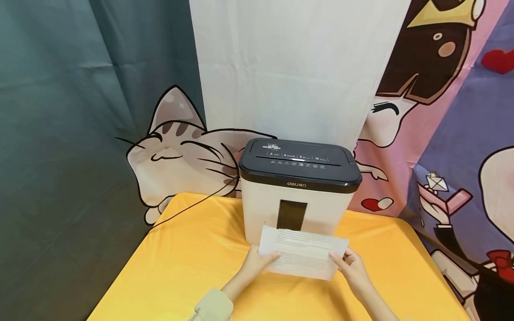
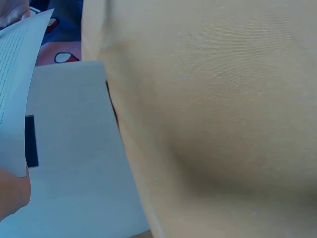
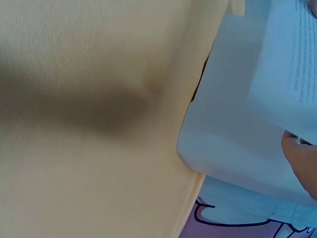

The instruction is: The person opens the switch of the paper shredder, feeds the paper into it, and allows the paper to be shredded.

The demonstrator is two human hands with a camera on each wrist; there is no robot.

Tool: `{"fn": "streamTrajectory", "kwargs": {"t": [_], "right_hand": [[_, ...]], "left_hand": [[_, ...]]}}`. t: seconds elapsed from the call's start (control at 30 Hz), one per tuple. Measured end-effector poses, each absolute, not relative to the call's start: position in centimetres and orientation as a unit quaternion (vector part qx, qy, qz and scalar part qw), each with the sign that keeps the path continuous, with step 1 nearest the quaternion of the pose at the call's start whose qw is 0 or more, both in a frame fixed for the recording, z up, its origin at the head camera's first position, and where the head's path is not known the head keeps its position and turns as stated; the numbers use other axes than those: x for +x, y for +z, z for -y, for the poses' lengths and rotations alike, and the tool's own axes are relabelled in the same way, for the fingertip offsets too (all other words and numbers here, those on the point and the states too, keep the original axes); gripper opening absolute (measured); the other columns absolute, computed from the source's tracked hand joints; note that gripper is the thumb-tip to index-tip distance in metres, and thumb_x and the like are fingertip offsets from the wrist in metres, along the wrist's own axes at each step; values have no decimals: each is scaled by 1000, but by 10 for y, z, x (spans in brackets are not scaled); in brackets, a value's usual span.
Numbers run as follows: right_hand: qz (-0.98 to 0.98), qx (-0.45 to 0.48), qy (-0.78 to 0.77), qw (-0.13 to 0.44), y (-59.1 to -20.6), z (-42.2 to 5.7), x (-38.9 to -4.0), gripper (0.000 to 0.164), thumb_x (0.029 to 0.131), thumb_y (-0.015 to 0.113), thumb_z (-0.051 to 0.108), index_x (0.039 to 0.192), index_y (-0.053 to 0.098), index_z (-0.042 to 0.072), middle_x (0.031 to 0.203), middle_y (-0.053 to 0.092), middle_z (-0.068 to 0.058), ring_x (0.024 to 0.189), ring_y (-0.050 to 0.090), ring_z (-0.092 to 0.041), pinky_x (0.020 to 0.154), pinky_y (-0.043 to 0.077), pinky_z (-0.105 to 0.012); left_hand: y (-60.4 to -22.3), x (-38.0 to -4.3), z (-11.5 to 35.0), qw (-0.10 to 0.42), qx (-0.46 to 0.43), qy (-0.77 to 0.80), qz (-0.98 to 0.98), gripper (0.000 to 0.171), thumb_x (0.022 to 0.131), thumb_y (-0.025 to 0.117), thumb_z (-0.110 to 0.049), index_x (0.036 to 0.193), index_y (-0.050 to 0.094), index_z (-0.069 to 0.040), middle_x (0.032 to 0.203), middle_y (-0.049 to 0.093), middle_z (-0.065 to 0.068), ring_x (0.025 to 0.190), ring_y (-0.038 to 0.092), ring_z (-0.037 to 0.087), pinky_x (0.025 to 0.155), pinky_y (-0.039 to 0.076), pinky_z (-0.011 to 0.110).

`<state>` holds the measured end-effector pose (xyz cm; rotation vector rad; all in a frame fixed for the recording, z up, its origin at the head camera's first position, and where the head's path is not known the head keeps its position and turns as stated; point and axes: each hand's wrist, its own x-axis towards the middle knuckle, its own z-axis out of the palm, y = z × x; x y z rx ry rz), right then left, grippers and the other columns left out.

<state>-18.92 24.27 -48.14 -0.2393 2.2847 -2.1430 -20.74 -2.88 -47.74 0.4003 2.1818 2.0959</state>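
A printed sheet of paper [image 1: 303, 254] with a ragged top edge is held up in front of a paper shredder [image 1: 257, 205]. My left hand [image 1: 257, 263] pinches the sheet's left side, thumb on the printed face. At its right side my right hand [image 1: 353, 267] grips the sheet between thumb and fingers. The shredder has a white body and a dark lid [image 1: 297, 174] with a narrow slot across the top. In the left wrist view the sheet [image 2: 15, 74] partly covers the shredder's dark window [image 2: 31, 141]. In the right wrist view, fingertips [image 3: 292, 141] touch the sheet's edge.
The shredder stands at the back of a table with a yellow cloth [image 1: 192, 249]. A thin black cord [image 1: 188, 207] runs from behind it over the left edge. Behind hang a dark green curtain [image 1: 60, 133] and a cartoon-printed backdrop [image 1: 297, 67].
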Motion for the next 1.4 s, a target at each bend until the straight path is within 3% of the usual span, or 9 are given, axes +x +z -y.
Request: {"fn": "streamTrajectory", "kwargs": {"t": [0.43, 0.6, 0.8, 0.93, 1.2, 1.4], "right_hand": [[-724, -72, -686, -21, -474, -235, -183, 21, 89, 49, 8, 109, 51, 14, 95, 63, 14, 86, 60, -3, 73, 49, -21], [-734, -51, -676, -39, -466, -230, -182, 21, 89, 50, 9, 110, 51, 10, 92, 61, 13, 82, 60, -2, 70, 49, -20], [-748, -47, -659, -70, -449, -222, -183, 30, 87, 53, 11, 113, 48, -4, 91, 61, 15, 83, 57, 0, 71, 47, -16], [-750, -53, -655, -81, -439, -217, -182, 31, 87, 54, 9, 111, 48, -8, 89, 62, 15, 80, 58, 0, 69, 47, -16], [-745, -91, -653, -100, -418, -215, -188, 17, 85, 55, 5, 101, 56, 8, 86, 64, 14, 76, 59, -1, 65, 48, -17], [-757, -112, -635, -107, -399, -214, -194, 19, 85, 55, 6, 104, 55, 2, 86, 65, 16, 75, 60, -2, 63, 49, -18]], "left_hand": [[-466, -203, 30, 45, 140, 692, -706, 25, 77, 66, -8, 96, 62, 8, 92, 64, 25, 72, 61, 1, 66, 50, 19], [-463, -200, 32, 46, 151, 691, -705, 26, 78, 64, -7, 97, 60, 9, 92, 63, 27, 71, 61, 2, 66, 50, 20], [-453, -200, 38, 37, 134, 674, -726, 25, 78, 65, -11, 95, 62, 8, 90, 65, 23, 70, 61, 3, 64, 50, 19], [-444, -202, 45, 30, 153, 660, -735, 23, 78, 65, -10, 94, 64, 6, 90, 66, 22, 71, 63, 4, 64, 50, 19], [-422, -211, 61, 21, 197, 632, -749, 18, 79, 64, -8, 88, 66, 7, 87, 66, 22, 74, 66, 17, 60, 52, 24], [-401, -219, 67, 19, 204, 607, -768, 17, 78, 65, -9, 87, 66, 6, 86, 67, 20, 72, 65, 18, 58, 52, 26]]}}
